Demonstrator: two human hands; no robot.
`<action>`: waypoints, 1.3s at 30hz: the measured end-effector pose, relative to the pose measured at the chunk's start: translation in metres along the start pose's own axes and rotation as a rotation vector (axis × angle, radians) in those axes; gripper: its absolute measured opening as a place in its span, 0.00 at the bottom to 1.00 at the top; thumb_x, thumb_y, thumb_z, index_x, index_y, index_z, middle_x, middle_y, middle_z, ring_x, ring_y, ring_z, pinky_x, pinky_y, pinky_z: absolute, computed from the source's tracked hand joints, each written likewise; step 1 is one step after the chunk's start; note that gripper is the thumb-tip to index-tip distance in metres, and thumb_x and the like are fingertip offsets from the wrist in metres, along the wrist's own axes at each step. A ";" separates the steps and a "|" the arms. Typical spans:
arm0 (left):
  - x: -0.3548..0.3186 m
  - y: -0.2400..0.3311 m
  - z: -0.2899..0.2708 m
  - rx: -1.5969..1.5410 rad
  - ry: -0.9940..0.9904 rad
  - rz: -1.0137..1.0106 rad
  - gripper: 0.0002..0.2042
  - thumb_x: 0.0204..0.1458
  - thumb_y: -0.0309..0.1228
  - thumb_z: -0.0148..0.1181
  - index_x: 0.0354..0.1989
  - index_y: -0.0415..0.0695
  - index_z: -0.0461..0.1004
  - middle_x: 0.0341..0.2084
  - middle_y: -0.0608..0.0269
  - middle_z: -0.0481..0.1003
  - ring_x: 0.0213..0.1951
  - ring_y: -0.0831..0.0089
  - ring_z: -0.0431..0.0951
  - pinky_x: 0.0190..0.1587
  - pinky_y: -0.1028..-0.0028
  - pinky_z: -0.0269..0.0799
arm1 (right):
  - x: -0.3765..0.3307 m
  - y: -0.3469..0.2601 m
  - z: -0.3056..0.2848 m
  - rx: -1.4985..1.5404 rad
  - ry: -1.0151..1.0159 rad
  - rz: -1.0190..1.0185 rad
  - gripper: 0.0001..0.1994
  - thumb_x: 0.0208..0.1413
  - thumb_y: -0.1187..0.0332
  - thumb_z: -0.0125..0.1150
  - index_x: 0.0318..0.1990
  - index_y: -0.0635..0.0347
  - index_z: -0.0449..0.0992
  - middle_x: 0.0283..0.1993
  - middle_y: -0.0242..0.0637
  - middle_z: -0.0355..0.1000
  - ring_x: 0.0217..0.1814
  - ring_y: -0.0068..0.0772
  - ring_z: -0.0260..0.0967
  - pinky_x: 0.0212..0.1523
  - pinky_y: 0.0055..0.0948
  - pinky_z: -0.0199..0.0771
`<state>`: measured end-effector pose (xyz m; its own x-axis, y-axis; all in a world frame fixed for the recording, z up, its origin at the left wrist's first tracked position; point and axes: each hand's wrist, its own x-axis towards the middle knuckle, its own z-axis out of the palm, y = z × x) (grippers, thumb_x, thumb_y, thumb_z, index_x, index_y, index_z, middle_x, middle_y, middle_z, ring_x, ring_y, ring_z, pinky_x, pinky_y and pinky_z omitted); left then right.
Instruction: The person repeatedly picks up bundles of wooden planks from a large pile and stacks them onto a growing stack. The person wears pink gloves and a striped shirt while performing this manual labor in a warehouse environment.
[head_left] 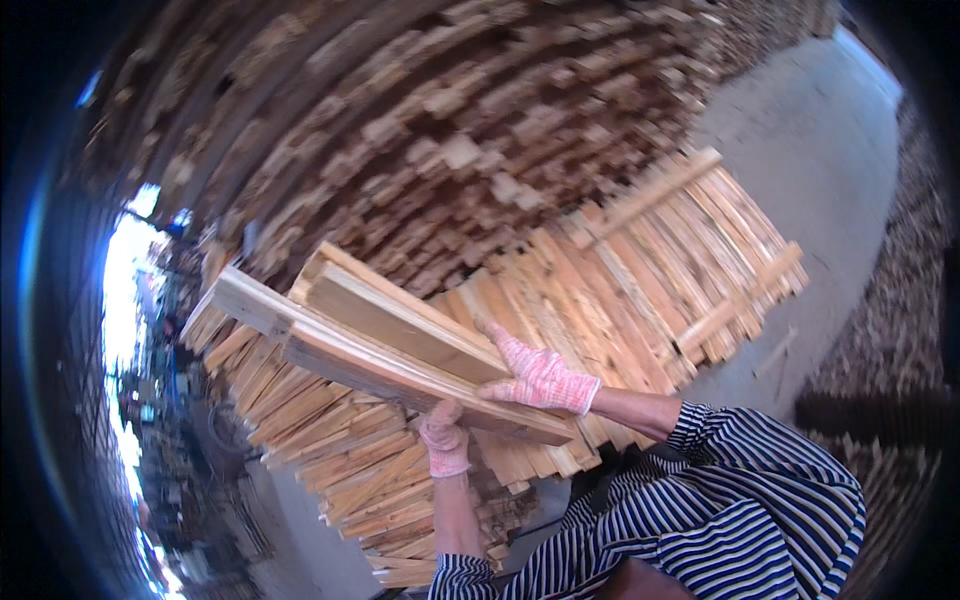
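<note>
Several long wooden planks (390,373) lie at a slant in front of me, above a layer of shorter boards. My left hand (445,438), in a pink-and-white knit glove, grips the near edge of the closest plank, and its fingertips are hidden underneath. From the right, my right hand (545,376), gloved alike, clasps the right end of the planks, thumb and fingers apart across the wood. A second thick plank group (400,320) lies just beyond the closest plank, with a gap between them at the left end.
A row of short boards (600,290) runs to the right, with crosswise battens (740,300) on its far right part. More loose boards (340,450) are heaped at lower left. A tall stack of lumber (450,130) rises behind. Grey concrete floor (800,170) shows at right.
</note>
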<state>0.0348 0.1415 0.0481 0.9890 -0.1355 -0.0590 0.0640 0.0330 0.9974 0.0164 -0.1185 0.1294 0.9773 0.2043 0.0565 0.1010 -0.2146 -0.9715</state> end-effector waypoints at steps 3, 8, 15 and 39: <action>-0.007 -0.042 0.051 -0.242 0.118 -0.065 0.24 0.63 0.43 0.57 0.61 0.41 0.72 0.57 0.57 0.75 0.60 0.65 0.73 0.65 0.61 0.69 | -0.040 0.035 -0.019 0.017 0.137 0.090 0.46 0.59 0.44 0.64 0.76 0.61 0.51 0.74 0.59 0.59 0.76 0.54 0.57 0.74 0.39 0.58; -0.021 -0.076 0.120 -0.704 0.118 -0.373 0.29 0.63 0.44 0.58 0.67 0.39 0.65 0.63 0.52 0.70 0.63 0.57 0.71 0.68 0.56 0.67 | -0.108 0.126 -0.086 0.014 0.235 0.340 0.45 0.61 0.39 0.59 0.76 0.60 0.54 0.71 0.58 0.63 0.74 0.50 0.61 0.71 0.35 0.62; 0.005 -0.110 0.168 -0.647 0.067 -0.560 0.45 0.52 0.56 0.67 0.71 0.39 0.60 0.67 0.51 0.66 0.67 0.52 0.65 0.71 0.55 0.60 | -0.061 0.216 -0.150 -0.262 0.295 0.492 0.43 0.61 0.37 0.56 0.71 0.62 0.62 0.63 0.62 0.70 0.67 0.54 0.68 0.65 0.42 0.68; 0.016 -0.077 0.218 -0.540 0.086 -0.650 0.33 0.58 0.45 0.64 0.67 0.39 0.65 0.60 0.51 0.74 0.59 0.54 0.75 0.66 0.55 0.69 | -0.060 0.171 -0.109 -0.088 0.026 0.240 0.44 0.52 0.60 0.67 0.78 0.40 0.53 0.67 0.57 0.66 0.69 0.56 0.66 0.67 0.41 0.70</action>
<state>0.0164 -0.0790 -0.0211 0.7388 -0.2161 -0.6384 0.6563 0.4461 0.6085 -0.0050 -0.2715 -0.0150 0.9796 0.1131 -0.1662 -0.1196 -0.3366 -0.9340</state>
